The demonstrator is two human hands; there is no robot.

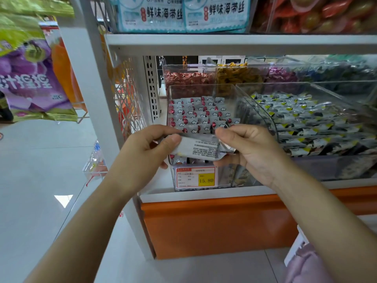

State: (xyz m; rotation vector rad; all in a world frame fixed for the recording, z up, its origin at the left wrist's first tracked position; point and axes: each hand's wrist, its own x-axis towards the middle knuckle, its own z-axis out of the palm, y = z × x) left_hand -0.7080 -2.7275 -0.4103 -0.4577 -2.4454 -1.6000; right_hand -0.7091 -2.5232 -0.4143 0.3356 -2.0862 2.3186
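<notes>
two bare forearms rise from the bottom edge, both cut off by the frame before the elbow. the left hand (142, 152) and the right hand (255, 152) meet just in front of the clear bin (202, 86) and hold one grey packet (204, 148) between them, lying crosswise with its printed back facing up. the left hand pinches the packet's left end, thumb on top and fingers curled beneath. the right hand pinches the crumpled right end between thumb and forefinger, its other fingers folded under and mostly hidden. the block of small print on the packet is too fine to read.

hands and packet cover the bin's front lip and its nearest row of grey-and-red sweets (200, 115), which stand packed in rows further back inside. just below the bin's front, a price tag (195, 177) shows 15.80 on yellow; its other lines are blurred. just right of the bin, a second clear bin (259, 111) holds black, white and yellow packets (306, 119) and runs out of frame. behind the bin, further tubs of red, yellow and purple sweets sit dim behind glare. above the bin, a white shelf (224, 42) carries pale blue bags (183, 13) cut off at the top. far left of the bin hangs a purple bag (30, 78), blurred. under the bin is an orange base panel (214, 225). well below and right of the bin, a pinkish shape in the corner may be clothing.
</notes>
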